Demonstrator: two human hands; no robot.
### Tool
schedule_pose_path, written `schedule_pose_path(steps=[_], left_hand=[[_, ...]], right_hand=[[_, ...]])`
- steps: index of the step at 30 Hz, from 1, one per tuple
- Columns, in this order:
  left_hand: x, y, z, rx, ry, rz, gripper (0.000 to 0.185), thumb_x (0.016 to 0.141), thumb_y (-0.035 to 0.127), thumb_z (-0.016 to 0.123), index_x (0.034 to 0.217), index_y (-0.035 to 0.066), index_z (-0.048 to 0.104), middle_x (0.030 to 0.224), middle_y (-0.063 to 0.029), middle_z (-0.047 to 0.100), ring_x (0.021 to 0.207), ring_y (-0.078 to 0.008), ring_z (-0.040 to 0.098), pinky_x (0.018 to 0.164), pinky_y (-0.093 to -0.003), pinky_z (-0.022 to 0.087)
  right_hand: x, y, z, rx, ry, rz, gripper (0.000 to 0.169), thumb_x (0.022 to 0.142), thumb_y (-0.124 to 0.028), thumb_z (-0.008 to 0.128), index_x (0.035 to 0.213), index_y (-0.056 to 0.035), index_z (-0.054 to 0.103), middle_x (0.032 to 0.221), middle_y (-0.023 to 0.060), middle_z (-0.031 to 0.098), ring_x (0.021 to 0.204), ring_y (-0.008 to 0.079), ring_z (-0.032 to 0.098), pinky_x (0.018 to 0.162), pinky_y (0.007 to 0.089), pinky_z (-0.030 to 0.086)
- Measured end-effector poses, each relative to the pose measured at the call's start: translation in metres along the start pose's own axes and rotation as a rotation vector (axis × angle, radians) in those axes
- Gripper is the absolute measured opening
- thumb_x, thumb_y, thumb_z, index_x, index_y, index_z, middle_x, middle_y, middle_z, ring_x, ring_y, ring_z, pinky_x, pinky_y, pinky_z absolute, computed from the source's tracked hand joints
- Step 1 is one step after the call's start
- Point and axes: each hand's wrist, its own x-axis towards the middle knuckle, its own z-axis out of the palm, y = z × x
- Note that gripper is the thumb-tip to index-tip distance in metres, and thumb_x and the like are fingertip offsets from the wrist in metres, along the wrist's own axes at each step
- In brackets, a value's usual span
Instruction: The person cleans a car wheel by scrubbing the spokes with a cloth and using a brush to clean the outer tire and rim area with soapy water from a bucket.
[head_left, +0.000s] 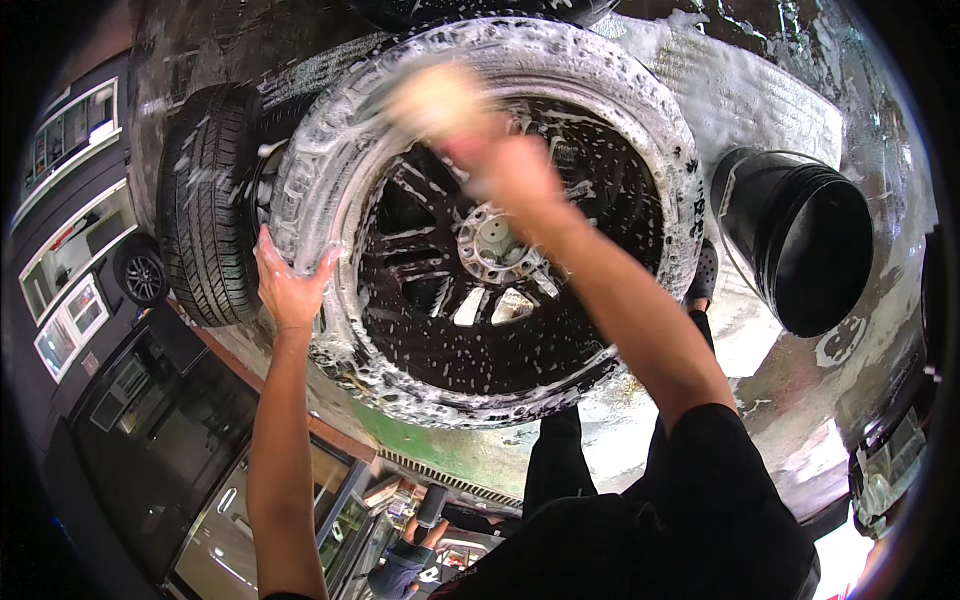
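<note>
A large tyre (341, 157) covered in white suds stands before me, mounted on a dark multi-spoke wheel rim (480, 352) speckled with foam. My left hand (289, 281) grips the tyre's left edge, thumb on the sidewall and fingers over the tread. Over the upper part of the wheel, my right hand (521, 172) is closed on the reddish handle of a brush (439, 101) with a pale, yellowish head. Both are blurred by motion. The brush head is at the upper left sidewall; whether it touches the rubber cannot be told.
Another tyre (206, 202) stands close on the left. To the right, a black bucket (821, 247) lies tilted on the wet, sudsy floor, its mouth facing me. A floor drain grate (450, 478) runs behind my legs. Another person's hands (424, 532) show at the bottom.
</note>
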Motion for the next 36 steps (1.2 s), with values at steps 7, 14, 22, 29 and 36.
schedule_pose_path(steps=[7,14,22,29,36], left_hand=[[0.013,0.011,-0.002,0.005,0.014,0.005,0.101,0.061,0.053,0.079,0.133,-0.004,0.036,0.117,-0.0253,0.052,0.105,-0.0414,0.054,0.086,-0.0458,0.047],[0.01,0.004,-0.003,0.024,0.037,0.003,0.104,0.06,0.057,0.078,0.132,-0.005,0.037,0.117,-0.0259,0.053,0.102,-0.0406,0.056,0.083,-0.0453,0.049],[0.002,-0.003,0.004,0.056,-0.022,-0.046,0.105,0.06,0.061,0.076,0.132,-0.005,0.037,0.117,-0.027,0.054,0.102,-0.0403,0.057,0.083,-0.0459,0.049],[0.008,0.017,0.001,0.012,0.015,0.007,0.103,0.06,0.06,0.076,0.13,-0.007,0.04,0.12,-0.0276,0.053,0.104,-0.0411,0.057,0.085,-0.046,0.049],[-0.004,-0.002,0.001,0.025,0.029,-0.004,0.097,0.065,0.055,0.076,0.133,-0.004,0.04,0.122,-0.028,0.052,0.108,-0.0422,0.055,0.087,-0.0459,0.047]], right_hand=[[-0.002,0.007,-0.001,0.199,0.469,-0.025,0.047,0.096,-0.045,0.043,0.093,-0.0008,0.06,0.063,0.0099,0.061,0.058,0.0187,0.06,0.053,0.0368,0.049],[0.042,0.061,-0.06,0.278,0.256,-0.033,0.051,0.093,-0.048,0.048,0.066,-0.0072,0.059,0.051,0.0006,0.052,0.045,0.0156,0.052,0.042,0.0345,0.043],[-0.085,-0.028,0.1,-1.029,-0.007,-1.057,0.025,0.084,-0.022,0.063,0.089,0.0015,0.065,0.061,0.0101,0.057,0.06,0.0214,0.06,0.056,0.0278,0.048],[0.039,0.06,-0.053,-0.172,0.355,-0.132,0.04,0.099,-0.036,0.041,0.105,-0.004,0.064,0.076,0.0052,0.066,0.065,0.0165,0.061,0.059,0.0371,0.05],[-0.037,-0.059,0.054,-0.687,-0.164,-0.553,0.038,0.091,-0.036,0.053,0.098,0.001,0.059,0.076,0.0157,0.064,0.068,0.0274,0.064,0.062,0.0404,0.054]])
